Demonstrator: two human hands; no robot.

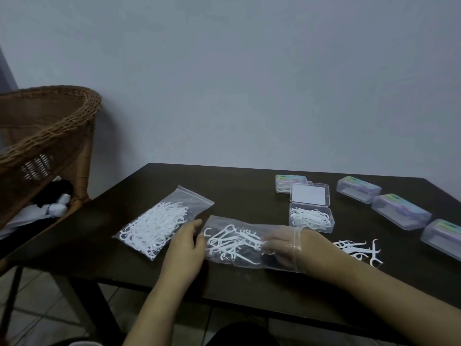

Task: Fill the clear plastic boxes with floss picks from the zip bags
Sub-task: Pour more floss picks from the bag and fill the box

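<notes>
Full clear zip bag of white floss picks (159, 227) lay untouched at left. Left hand (185, 248) pinned the end of a second, part-emptied clear zip bag (239, 242); right hand (287, 245) reached inside, grasp unclear. Open clear plastic box (310, 217) part filled; loose picks (359, 249) beside it; three lidded boxes (401, 212) apparently empty.

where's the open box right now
In the head view, the open box sits right of centre on the table, beyond the right hand, lid flipped back.
</notes>
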